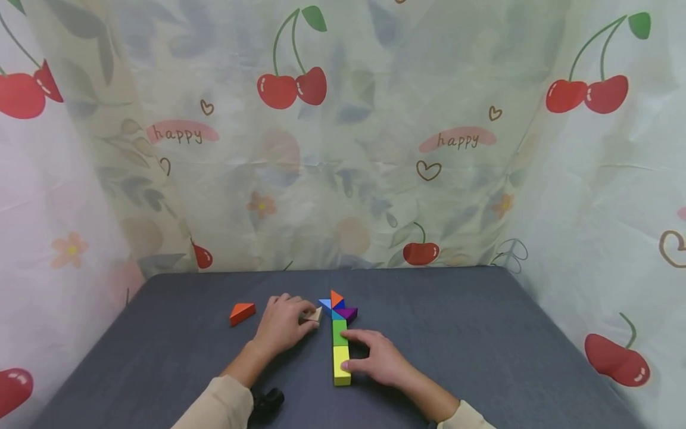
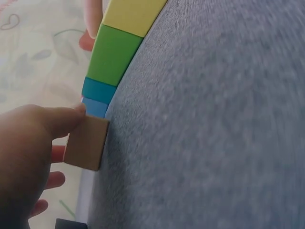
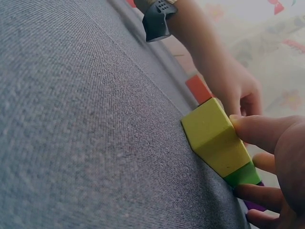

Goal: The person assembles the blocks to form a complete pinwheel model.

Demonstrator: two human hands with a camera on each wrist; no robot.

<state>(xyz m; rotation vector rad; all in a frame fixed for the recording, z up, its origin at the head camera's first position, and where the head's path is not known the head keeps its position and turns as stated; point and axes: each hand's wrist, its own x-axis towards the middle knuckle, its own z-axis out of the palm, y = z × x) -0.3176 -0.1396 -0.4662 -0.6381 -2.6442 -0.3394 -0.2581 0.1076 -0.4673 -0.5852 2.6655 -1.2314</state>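
Observation:
My left hand pinches a plain wooden block, triangular from above, between thumb and fingers. It stands just left of a pinwheel-like cluster: a light blue triangle, an orange triangle, a dark blue piece, a purple triangle and a teal piece. Below the cluster a green block and a yellow block continue in a straight column. From the right, my right hand touches this column, thumb on the yellow block and index finger at the green one.
An orange-red triangular block lies alone to the left of my left hand. Dark grey cloth covers the table. A cherry-print curtain hangs behind and along both sides. A black device is at my left wrist.

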